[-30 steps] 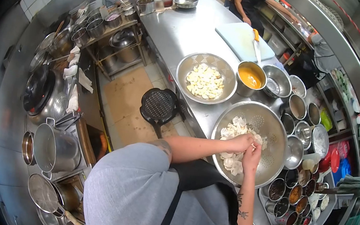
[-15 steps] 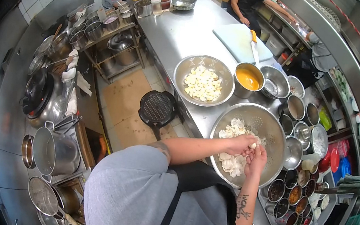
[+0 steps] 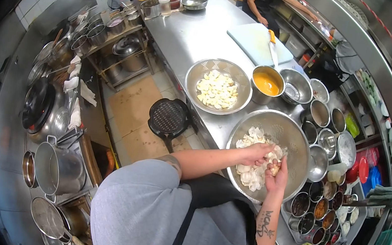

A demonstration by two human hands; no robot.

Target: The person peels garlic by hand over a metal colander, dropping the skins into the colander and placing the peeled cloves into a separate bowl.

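Observation:
A large perforated metal colander (image 3: 299, 137) holds whitish garlic cloves and papery skins (image 3: 252, 178). Over it, my right hand (image 3: 277, 178) is curled around a garlic piece (image 3: 275, 170), its pale yellow surface showing between the fingers. Just left of it, my left hand (image 3: 257, 154) has its fingers pinched together above the pile; what is in them, if anything, is hidden. Beyond them stands a second colander (image 3: 192, 83) with peeled garlic cloves (image 3: 217, 90). A pot of orange liquid (image 3: 267, 84) is beside that colander.
A knife (image 3: 273, 48) with an orange handle lies on a pale cutting board (image 3: 255, 40) on the steel table (image 3: 178, 35). Metal bowls (image 3: 318, 162) and several seasoning pots crowd the right side. A black perforated stool (image 3: 169, 118) stands on the floor. Other people are at the far end.
My hands have drawn slightly apart, and the right hand has turned to show the garlic piece in its fingers. The whole view has shifted slightly.

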